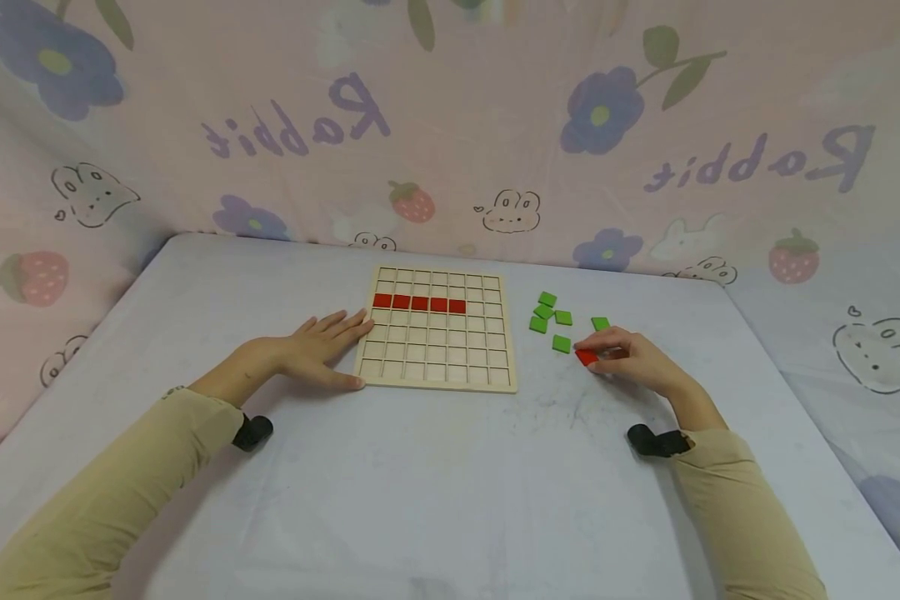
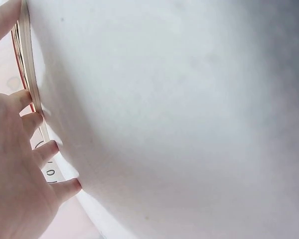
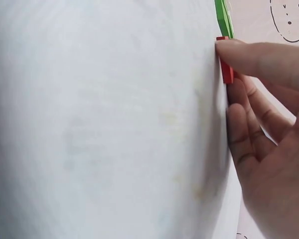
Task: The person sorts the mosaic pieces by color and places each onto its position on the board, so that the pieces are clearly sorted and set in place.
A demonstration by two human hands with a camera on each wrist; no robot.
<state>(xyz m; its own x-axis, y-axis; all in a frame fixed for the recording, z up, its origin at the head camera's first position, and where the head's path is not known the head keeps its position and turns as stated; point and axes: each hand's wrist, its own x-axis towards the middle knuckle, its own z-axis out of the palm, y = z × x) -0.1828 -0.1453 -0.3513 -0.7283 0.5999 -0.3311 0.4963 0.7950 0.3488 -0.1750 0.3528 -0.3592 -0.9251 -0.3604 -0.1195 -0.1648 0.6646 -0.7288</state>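
A square wooden grid board (image 1: 437, 389) lies on the white table. One of its upper rows carries a line of several red square tiles (image 1: 420, 303), starting at the left edge. My left hand (image 1: 318, 350) is spread flat on the table, its fingertips and thumb at the board's left edge. Right of the board, my right hand (image 1: 633, 360) pinches a red tile (image 1: 587, 357) between thumb and fingers. In the right wrist view this red tile (image 3: 225, 62) is held low, close over the table. Green square tiles (image 1: 562, 343) lie loose just beyond that hand.
The white table (image 1: 450, 483) runs back to a pink printed curtain (image 1: 450, 125) with rabbits and flowers. Black wrist-worn devices sit at the left cuff (image 1: 252, 433) and the right cuff (image 1: 656, 442).
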